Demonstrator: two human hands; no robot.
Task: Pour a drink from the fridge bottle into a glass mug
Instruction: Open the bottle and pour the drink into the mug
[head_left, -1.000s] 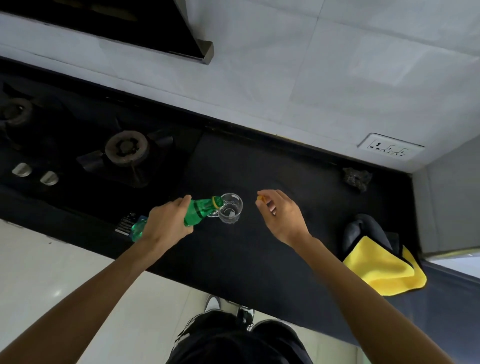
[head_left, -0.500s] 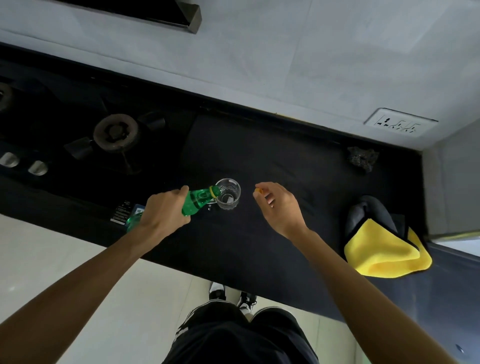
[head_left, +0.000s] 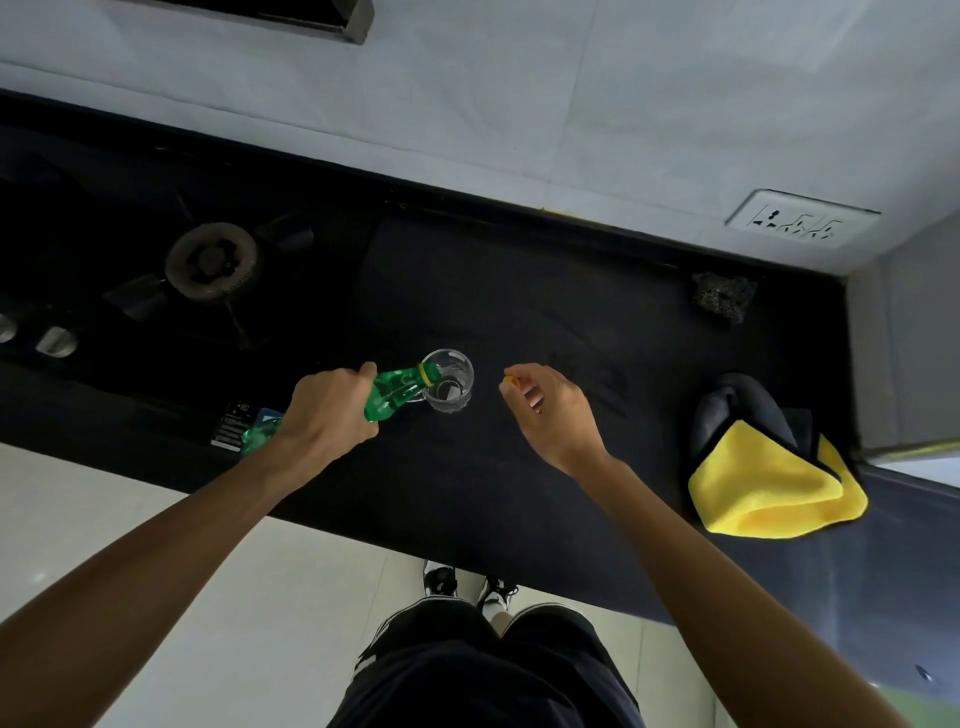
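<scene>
Two bare hands meet near the middle of the frame, over a black countertop (head_left: 519, 493). Just left of centre, the left hand (head_left: 324, 410) wraps its fingers and thumb round the middle of a green plastic bottle (head_left: 389, 397). The bottle is tipped close to level, its base towards the lower left and its yellow-ringed neck resting at the left rim of the glass mug (head_left: 448, 382). The mug stands upright on the counter at centre frame, and whether liquid is running into it cannot be made out. To the right of the mug and apart from it, the right hand (head_left: 556, 410) hovers above the counter. It pinches a small yellow cap (head_left: 510, 381) at its fingertips, with the other fingers loosely curled. A gas burner (head_left: 212, 262) sits at the upper left, with two pale knobs (head_left: 54, 340) at the left edge. On the right side of the counter, a yellow cloth (head_left: 769, 493) lies folded against a dark object. A dark scrubber (head_left: 723, 296) rests near the wall above it, and a white wall socket (head_left: 802, 224) shows at the upper right. At the bottom, black shorts (head_left: 483, 670) and shoes (head_left: 441, 579) stand on a pale floor.
</scene>
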